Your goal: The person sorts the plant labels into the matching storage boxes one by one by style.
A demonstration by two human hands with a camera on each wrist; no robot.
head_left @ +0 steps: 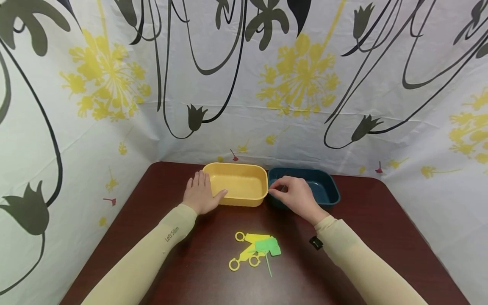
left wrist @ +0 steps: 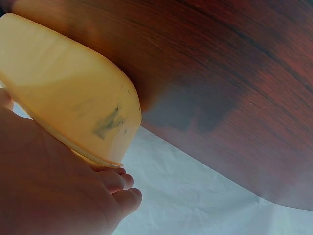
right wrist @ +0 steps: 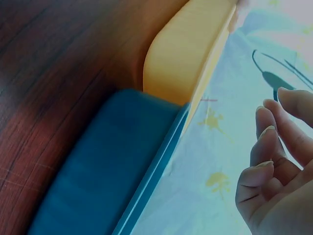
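A yellow bin [head_left: 244, 201] and a dark blue bin [head_left: 332, 192] stand side by side at the table's far edge. My left hand [head_left: 200, 195] rests on the yellow bin's left rim, its fingers straight. Above the near left part of the blue bin is my right hand [head_left: 297, 198], fingers loosely bent. The right wrist view shows the thumb and index finger [right wrist: 288, 129] close together, with nothing visible between them. Nearer on the table lie flat yellow pieces [head_left: 257, 237] with ring ends. A flat green piece [head_left: 267, 245] with a thin stem overlaps them.
The dark wood table [head_left: 183, 271] meets a patterned cloth [head_left: 244, 93] behind the bins, and the cloth also hangs on both sides. A small black object [head_left: 316, 242] sits beside the right sleeve.
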